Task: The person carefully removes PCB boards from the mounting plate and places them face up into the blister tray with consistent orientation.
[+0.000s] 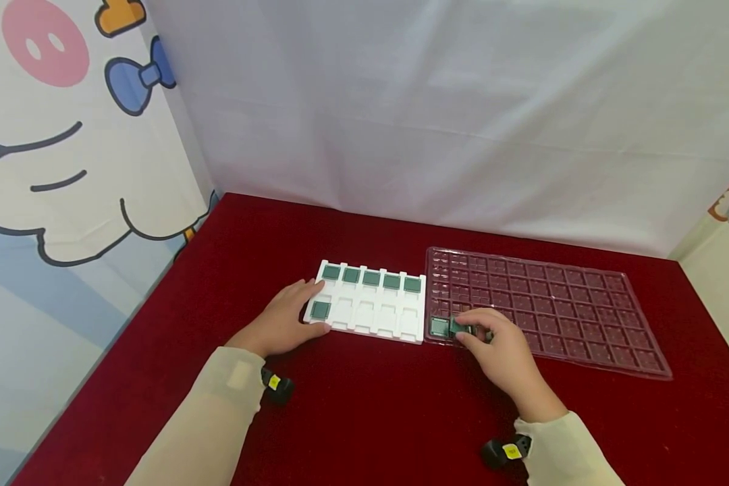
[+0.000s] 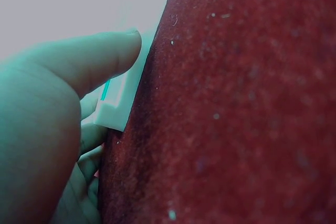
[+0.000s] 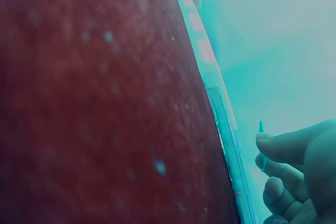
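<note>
My right hand (image 1: 499, 347) pinches a thin green square chip (image 1: 456, 327) between thumb and fingers, over the front left of a clear plastic tray (image 1: 553, 297). In the right wrist view the held chip (image 3: 261, 126) shows edge-on, tilted up. Just left of it, another green chip (image 1: 440, 327) lies in the tray's front corner pocket. My left hand (image 1: 285, 320) holds the left end of a white tray (image 1: 373, 313), its thumb at the front edge and fingers along the left side. Green chips (image 1: 371, 277) fill the white tray's back row; one chip (image 1: 320, 310) sits front left.
Both trays lie side by side on a dark red cloth-covered table (image 1: 364, 412). A white curtain (image 1: 431, 121) hangs behind it, with a cartoon-printed cloth (image 1: 85, 169) at the left. The clear tray has many small square pockets.
</note>
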Action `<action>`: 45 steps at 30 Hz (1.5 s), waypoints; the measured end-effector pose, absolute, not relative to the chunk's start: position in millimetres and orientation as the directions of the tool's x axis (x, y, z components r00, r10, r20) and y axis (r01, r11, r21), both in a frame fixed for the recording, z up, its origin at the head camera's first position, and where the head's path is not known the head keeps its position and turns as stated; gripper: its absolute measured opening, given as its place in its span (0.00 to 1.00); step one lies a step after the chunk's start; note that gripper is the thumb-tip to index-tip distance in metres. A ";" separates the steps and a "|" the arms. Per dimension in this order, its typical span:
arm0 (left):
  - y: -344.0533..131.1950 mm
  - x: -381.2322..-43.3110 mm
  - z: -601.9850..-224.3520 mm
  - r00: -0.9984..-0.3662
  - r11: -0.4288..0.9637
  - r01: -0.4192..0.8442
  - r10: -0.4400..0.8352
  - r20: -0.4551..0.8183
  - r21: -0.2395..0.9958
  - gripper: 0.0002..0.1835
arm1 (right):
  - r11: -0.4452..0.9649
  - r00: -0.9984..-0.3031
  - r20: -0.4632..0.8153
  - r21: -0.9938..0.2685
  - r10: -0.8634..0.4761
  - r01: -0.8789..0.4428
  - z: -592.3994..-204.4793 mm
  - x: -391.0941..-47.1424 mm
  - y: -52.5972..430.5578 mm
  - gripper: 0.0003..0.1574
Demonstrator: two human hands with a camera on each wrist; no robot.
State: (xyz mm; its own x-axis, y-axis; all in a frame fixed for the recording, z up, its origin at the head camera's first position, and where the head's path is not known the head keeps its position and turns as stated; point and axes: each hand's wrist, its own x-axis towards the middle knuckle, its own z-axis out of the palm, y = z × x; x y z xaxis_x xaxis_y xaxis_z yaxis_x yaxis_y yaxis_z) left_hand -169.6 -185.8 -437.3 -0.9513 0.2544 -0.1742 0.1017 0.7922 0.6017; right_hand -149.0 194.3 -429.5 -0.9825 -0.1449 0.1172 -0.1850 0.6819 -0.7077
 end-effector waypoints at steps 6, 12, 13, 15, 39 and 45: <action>-186.0 -170.8 -438.7 -0.950 0.796 0.106 0.258 -0.175 0.596 0.47 | 0.689 -0.984 0.109 -0.703 -0.141 -0.177 -426.8 -149.3 202.6 0.13; -185.9 -171.9 -440.0 -0.953 0.799 0.104 0.251 -0.171 0.593 0.47 | 0.700 -0.981 0.132 -0.688 -0.143 -0.194 -424.5 -148.2 213.3 0.13; -185.5 -172.3 -440.1 -0.953 0.797 0.104 0.252 -0.170 0.594 0.47 | 0.700 -0.980 0.137 -0.686 -0.142 -0.197 -424.1 -147.8 215.2 0.13; -184.5 -172.3 -440.4 -0.952 0.798 0.108 0.254 -0.168 0.593 0.47 | 0.706 -0.980 0.146 -0.680 -0.135 -0.199 -423.0 -146.6 219.1 0.13; -184.6 -170.5 -439.9 -0.951 0.795 0.111 0.258 -0.168 0.597 0.46 | 0.761 -0.968 0.214 -0.604 -0.131 -0.236 -419.4 -144.2 249.5 0.12; -185.6 -169.4 -437.4 -0.953 0.794 0.115 0.259 -0.160 0.597 0.46 | 0.771 -0.972 0.199 -0.597 -0.127 -0.223 -417.4 -147.1 256.2 0.12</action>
State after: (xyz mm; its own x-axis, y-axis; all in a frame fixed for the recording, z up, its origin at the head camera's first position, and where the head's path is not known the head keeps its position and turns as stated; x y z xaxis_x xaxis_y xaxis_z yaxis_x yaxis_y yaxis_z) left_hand -169.4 -185.6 -437.4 -0.9527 0.2585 -0.1599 0.1154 0.7942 0.5965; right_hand -147.1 256.2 -417.4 -0.9718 -0.1271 0.1987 -0.2229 0.7709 -0.5967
